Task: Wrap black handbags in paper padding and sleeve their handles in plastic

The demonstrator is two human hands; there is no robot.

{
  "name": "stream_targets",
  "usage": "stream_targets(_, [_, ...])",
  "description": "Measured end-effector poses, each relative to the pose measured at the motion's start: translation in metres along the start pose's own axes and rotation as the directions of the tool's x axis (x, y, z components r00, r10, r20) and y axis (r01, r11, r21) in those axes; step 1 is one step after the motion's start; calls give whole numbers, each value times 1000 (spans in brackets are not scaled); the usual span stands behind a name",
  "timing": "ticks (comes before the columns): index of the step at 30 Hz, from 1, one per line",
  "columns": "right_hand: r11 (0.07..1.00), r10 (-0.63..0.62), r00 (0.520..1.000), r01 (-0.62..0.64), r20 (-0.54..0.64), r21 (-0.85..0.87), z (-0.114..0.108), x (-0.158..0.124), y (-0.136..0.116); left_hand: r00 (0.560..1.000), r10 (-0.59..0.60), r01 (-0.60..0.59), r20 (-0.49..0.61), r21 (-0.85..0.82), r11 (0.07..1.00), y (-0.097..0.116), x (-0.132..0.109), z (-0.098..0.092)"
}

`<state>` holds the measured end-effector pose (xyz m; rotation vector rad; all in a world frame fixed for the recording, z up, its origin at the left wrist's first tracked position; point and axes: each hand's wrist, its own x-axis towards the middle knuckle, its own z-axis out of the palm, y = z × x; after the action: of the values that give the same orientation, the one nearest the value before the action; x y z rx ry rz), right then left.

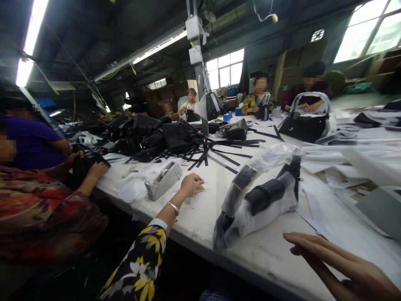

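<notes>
Right hand [341, 263] sits low and near, flat, fingers stretched, holding nothing, at the table [269, 251] edge. Left hand [191, 184] is out ahead, fingers curled over a paper scrap [200, 189] just beside the tape dispenser [164, 179]; gripping or only pressing, can't tell. Looks like a taping step. Wrapped bag [260, 200] lies between the hands, touched by neither, nearer the right. A next move calls for tape pulled free and the bag steadied.
</notes>
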<state>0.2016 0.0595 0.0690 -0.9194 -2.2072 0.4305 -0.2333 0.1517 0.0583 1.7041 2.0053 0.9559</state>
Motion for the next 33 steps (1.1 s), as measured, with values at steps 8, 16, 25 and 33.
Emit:
stream_targets(8, [937, -124, 992, 122, -15, 326, 5, 46, -63, 975, 73, -152, -210, -392, 907, 57, -9, -75])
stream_targets(16, [776, -33, 998, 53, -43, 629, 33, 102, -116, 980, 21, -133, -198, -575, 808, 120, -25, -125])
stream_targets(25, [603, -6, 985, 140, -171, 785, 38, 132, -148, 969, 207, -242, -132, -655, 716, 190, -82, -125])
stream_targets(33, [615, -10, 975, 182, -223, 767, 39, 120, -149, 935, 336, -317, -114, -695, 646, 233, -132, -105])
